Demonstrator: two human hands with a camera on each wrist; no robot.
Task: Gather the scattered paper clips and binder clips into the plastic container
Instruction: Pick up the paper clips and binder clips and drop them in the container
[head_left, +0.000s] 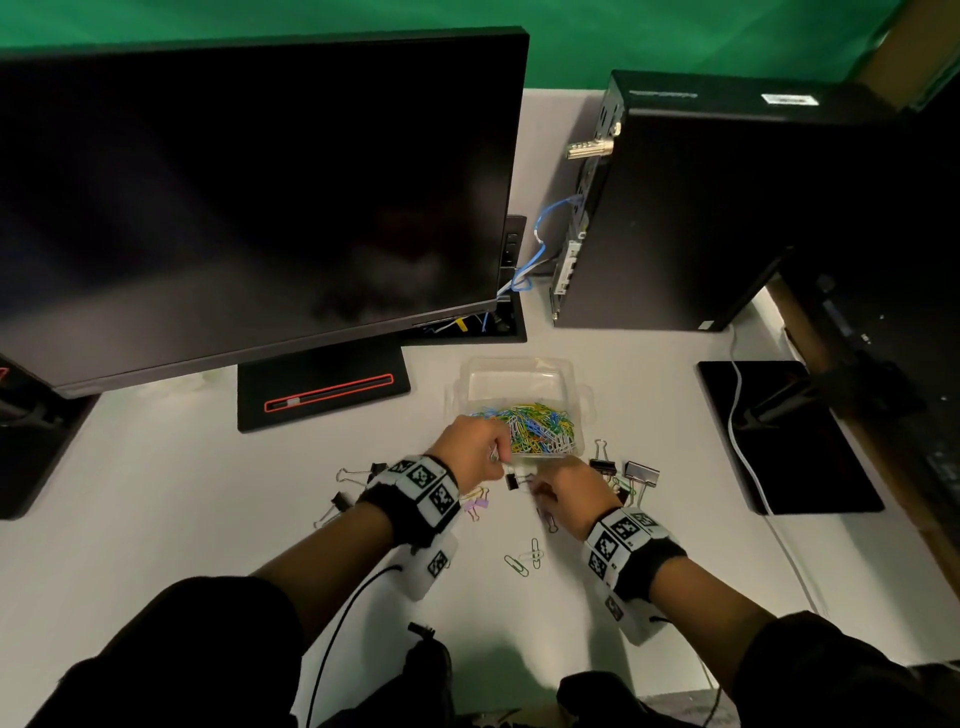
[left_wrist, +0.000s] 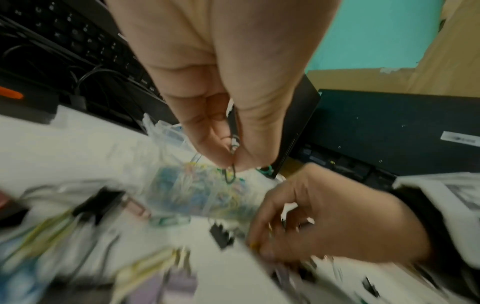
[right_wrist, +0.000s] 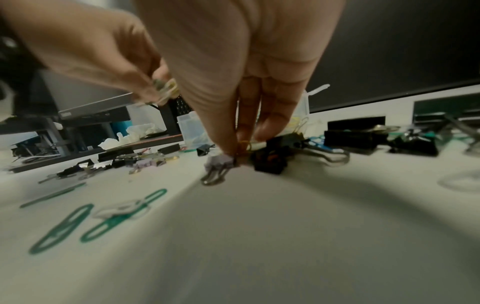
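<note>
White desk (head_left: 649, 545): both hands pinch clips beside the plastic container (head_left: 519, 382)

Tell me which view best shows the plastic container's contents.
The head view: it looks down into the plastic container, showing colourful paper clips piled in its near half. The left wrist view shows it blurred behind the left hand; the right wrist view shows only a sliver behind the fingers.

Container (head_left: 519, 384) behind hands, clips (head_left: 524, 558) scattered before it
</note>
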